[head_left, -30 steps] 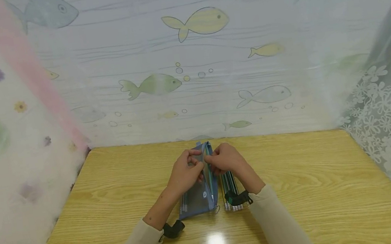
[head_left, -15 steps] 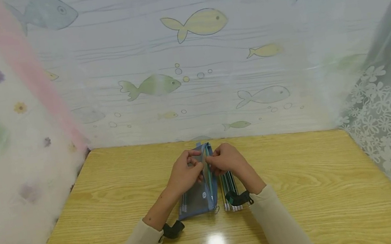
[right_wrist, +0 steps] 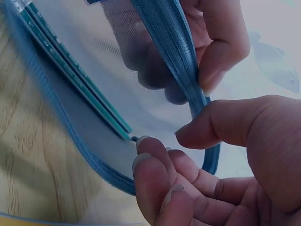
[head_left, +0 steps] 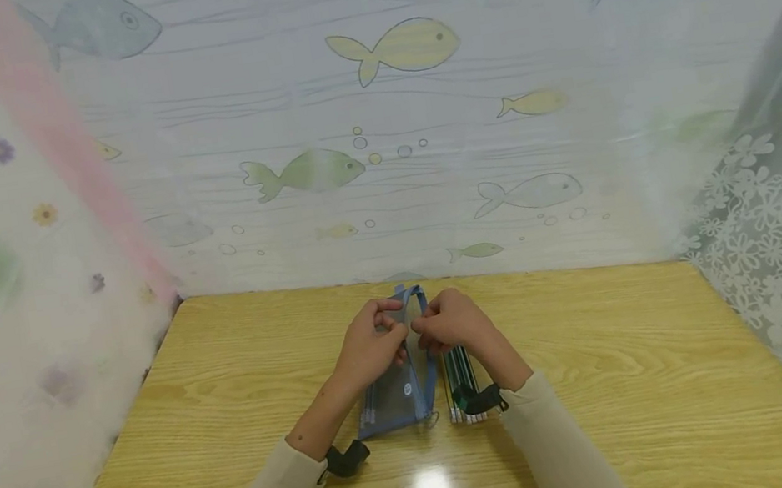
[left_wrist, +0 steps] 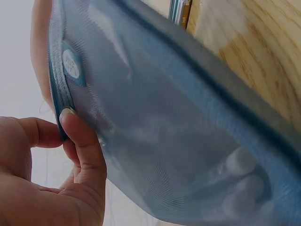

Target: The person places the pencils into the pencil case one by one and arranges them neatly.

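A blue mesh zip pouch (head_left: 390,400) lies on the table with its zipper undone. My left hand (head_left: 368,347) pinches the zippered edge (left_wrist: 59,89) between thumb and fingers and holds the mouth apart. Two green pencils (right_wrist: 75,75) lie inside, seen through the mouth in the right wrist view. At the opening is my right hand (head_left: 457,320), its thumb apart from the loosely bent fingers (right_wrist: 153,181) and nothing between them. The fingertips are close to the pencils' pointed ends. White round shapes (left_wrist: 242,162) show dimly through the mesh.
A row of several dark striped pencils (head_left: 460,373) lies on the wooden table (head_left: 631,377), right of the pouch and partly under my right wrist. A fish-patterned curtain (head_left: 413,190) borders the table's far edge.
The green pencil that my right hand held in the pouch's mouth has gone down inside, and the fingers have let go. The mouth looks wider; my left hand keeps its hold.
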A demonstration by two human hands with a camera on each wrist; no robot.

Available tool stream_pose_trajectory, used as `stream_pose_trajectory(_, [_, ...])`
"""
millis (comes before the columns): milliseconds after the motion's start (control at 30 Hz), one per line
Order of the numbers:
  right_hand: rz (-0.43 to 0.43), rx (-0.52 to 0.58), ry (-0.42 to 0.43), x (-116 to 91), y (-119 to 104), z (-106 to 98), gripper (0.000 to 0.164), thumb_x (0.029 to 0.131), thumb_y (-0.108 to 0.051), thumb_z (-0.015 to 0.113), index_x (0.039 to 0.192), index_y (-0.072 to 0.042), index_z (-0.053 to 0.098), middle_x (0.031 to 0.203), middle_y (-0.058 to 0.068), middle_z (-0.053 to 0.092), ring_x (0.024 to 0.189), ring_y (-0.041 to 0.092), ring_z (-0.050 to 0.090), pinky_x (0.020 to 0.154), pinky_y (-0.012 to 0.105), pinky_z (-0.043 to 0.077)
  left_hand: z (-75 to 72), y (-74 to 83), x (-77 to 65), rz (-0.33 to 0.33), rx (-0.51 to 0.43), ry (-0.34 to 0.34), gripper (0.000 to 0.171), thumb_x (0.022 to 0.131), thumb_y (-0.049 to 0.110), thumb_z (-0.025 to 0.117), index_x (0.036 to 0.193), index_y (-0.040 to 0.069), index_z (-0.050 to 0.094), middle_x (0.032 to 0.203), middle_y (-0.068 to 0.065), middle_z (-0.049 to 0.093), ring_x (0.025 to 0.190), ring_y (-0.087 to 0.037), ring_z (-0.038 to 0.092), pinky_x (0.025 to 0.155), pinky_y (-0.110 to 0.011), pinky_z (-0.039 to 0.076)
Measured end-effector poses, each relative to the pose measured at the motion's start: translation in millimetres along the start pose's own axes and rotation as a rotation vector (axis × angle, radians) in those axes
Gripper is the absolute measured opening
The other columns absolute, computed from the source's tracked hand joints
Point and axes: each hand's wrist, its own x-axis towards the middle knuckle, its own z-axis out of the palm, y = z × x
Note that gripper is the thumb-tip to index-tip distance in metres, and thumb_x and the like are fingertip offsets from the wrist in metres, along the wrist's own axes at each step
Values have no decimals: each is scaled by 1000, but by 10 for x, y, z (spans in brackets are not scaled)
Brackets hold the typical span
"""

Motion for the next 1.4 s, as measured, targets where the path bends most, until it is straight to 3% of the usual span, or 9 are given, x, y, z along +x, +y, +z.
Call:
stream_pose_trajectory(267, [-11,-25,30,-45,83,-48,31,97,-19,64,69,-6,70,63,4,69,57,17,63,58,33,55,-12,4,3,7,-15,11,40,100,7,60,140,6,59,87,-7,63,59,-20,64,60,-41,60])
stream_pose_trajectory(467, [-20,-50,87,-76,193,-100,23,100,-22,65,86,-6,73,71,7,71,63,22,70,61,34,59,-9,23,7,5,-17,23,41,100,6,60,140,4,59,86,-7,63,58,-21,62,61,-45,60])
stream_pose_trajectory(700, [-14,-76,123,-164,312,-181,17,100,-18,64,99,-3,72,78,6,73,65,20,70,62,33,57,-28,3,6,10,-9,6,39,100,6,59,139,7,60,87,-7,63,60,-20,64,60,-37,59])
stream_pose_trajectory(1067, [13,-230,146,-203,598,-314,17,94,-19,73,86,-5,78,77,3,71,66,17,62,58,30,51,-31,-6,-2,20,7,2,40,101,6,58,140,6,59,88,-8,64,61,-20,65,60,-36,59])
stream_pose_trajectory(1400, [14,-242,82,-167,676,-304,24,93,-18,73,73,-7,77,66,2,70,54,15,58,54,28,48,-36,26,-9,15,15,-1,39,101,7,58,139,6,59,88,-9,64,61,-21,65,61,-37,60])
